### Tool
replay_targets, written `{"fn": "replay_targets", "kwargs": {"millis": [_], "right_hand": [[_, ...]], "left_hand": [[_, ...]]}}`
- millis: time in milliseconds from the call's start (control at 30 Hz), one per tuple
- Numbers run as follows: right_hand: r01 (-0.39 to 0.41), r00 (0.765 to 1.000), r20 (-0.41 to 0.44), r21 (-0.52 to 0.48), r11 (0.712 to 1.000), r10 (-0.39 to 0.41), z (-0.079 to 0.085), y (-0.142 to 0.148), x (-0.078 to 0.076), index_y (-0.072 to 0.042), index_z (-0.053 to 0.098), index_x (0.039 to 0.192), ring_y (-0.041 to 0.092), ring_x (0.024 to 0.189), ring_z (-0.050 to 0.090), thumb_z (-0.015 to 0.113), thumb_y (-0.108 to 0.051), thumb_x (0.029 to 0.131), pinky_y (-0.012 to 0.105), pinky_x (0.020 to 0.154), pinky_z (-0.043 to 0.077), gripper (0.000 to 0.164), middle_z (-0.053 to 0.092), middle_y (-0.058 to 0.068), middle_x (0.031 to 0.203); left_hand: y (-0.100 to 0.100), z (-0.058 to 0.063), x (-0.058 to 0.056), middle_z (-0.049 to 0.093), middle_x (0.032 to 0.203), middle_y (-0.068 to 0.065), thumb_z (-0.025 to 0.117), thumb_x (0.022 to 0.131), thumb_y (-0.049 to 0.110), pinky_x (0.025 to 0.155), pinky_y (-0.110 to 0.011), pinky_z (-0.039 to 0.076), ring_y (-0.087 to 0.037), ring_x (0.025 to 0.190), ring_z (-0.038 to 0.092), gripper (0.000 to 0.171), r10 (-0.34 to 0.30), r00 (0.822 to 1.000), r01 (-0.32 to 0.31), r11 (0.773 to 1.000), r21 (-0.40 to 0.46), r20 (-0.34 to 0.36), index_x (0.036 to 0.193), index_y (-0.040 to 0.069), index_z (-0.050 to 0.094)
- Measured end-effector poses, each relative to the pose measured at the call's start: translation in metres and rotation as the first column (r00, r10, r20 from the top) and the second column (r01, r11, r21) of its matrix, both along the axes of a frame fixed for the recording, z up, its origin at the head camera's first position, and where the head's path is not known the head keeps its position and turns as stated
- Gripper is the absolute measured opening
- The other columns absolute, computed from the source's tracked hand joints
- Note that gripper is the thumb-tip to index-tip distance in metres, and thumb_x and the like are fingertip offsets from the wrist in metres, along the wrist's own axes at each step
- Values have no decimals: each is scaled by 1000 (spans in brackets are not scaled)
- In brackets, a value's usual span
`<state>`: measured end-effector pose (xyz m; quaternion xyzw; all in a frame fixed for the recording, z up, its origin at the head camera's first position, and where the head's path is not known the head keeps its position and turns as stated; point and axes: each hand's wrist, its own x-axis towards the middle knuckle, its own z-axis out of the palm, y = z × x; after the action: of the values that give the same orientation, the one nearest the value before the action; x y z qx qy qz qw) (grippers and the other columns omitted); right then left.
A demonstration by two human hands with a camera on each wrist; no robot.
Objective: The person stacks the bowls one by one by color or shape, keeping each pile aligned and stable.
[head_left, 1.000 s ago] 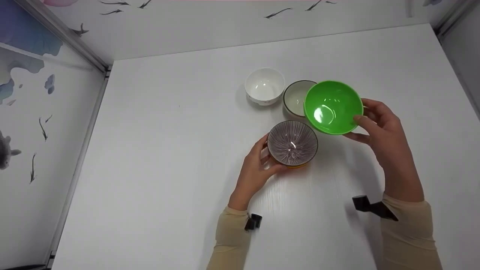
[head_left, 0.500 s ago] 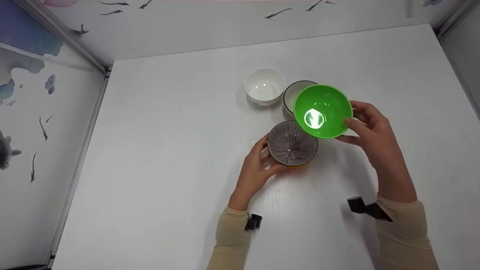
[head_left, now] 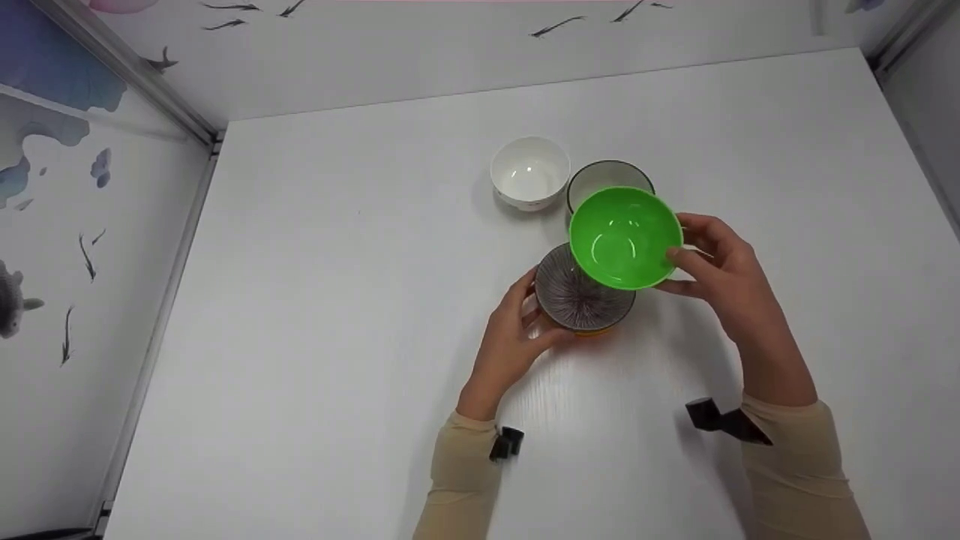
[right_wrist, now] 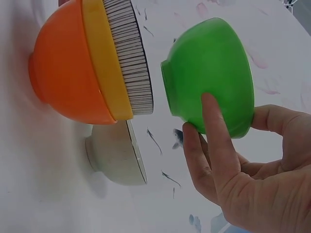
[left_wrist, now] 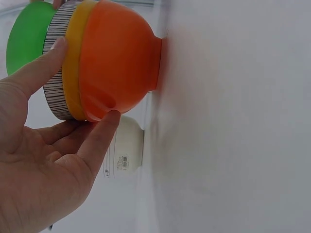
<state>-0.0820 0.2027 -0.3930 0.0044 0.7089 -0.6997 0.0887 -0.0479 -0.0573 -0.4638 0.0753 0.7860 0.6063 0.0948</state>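
Observation:
A bright green bowl [head_left: 626, 236] is pinched at its right side by my right hand [head_left: 724, 281], thumb at the inner rim and fingers underneath. In the right wrist view it hangs tilted over the stack, a gap between its foot and the top rim. That stack has a striped bowl [head_left: 577, 300] uppermost, a yellow bowl [left_wrist: 74, 73] beneath it and an orange bowl [left_wrist: 116, 58] at the bottom on the table. My left hand [head_left: 510, 341] holds the stack from the left, fingers and thumb spread around its side.
Behind the stack, a white bowl [head_left: 529, 172] and a cream bowl with a dark rim [head_left: 611, 176] stand side by side on the white table [head_left: 315, 300]. The green bowl partly covers the dark-rimmed one in the head view. Patterned panels [head_left: 420, 52] border the table.
My right hand has brought the green bowl leftward and nearer to me, so it now overlaps the striped bowl and uncovers more of the dark-rimmed one. My left hand has stayed still.

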Motion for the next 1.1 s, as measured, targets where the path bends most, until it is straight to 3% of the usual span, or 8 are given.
{"fn": "replay_targets", "kwargs": {"millis": [167, 433, 667, 833, 1100], "right_hand": [[-29, 1000, 12, 47, 998, 28, -3, -6, 1, -8, 50, 135, 10, 100, 67, 55, -10, 100, 29, 75, 64, 35, 58, 2, 120], [-59, 998, 18, 108, 992, 57, -6, -13, 3, -5, 48, 137, 7, 99, 67, 55, -11, 101, 29, 75, 64, 38, 58, 0, 120], [-75, 997, 18, 126, 989, 73, -7, -15, 6, -3, 47, 139, 8, 100, 68, 54, -9, 100, 32, 74, 64, 40, 59, 0, 121], [-86, 996, 15, 159, 984, 84, -6, -18, 7, 0, 45, 140, 7, 101, 67, 53, -9, 100, 30, 75, 64, 42, 57, 2, 123], [-99, 995, 24, 170, 980, 97, -5, -20, 9, -1, 43, 146, 6, 100, 66, 54, -9, 101, 29, 76, 63, 47, 55, 5, 125]], "left_hand": [[-1, 1, -1, 38, 157, -11, 82, 80, 12, 112, -26, 46, -26, 145, 41, 94, -13, 1000, 13, 1000, -13, 2, 156, 8, 27], [-2, 7, -1, 29, 163, -6, 84, 80, 29, 116, -39, 43, -24, 147, 37, 102, 0, 1000, 1, 997, -80, 6, 159, 12, 21], [2, 12, 0, 23, 166, -4, 81, 84, 36, 122, -42, 35, -21, 153, 23, 98, 19, 996, -29, 992, -122, -85, 159, 13, 23], [7, 15, -1, 25, 166, 0, 81, 83, 38, 126, -44, 26, -20, 154, 22, 95, 51, 991, -68, 988, -137, -125, 158, 18, 26], [10, 17, -2, 30, 163, -2, 80, 84, 36, 125, -47, 27, -22, 152, 26, 90, 102, 978, -126, 984, -125, -183, 157, 17, 31]]}}
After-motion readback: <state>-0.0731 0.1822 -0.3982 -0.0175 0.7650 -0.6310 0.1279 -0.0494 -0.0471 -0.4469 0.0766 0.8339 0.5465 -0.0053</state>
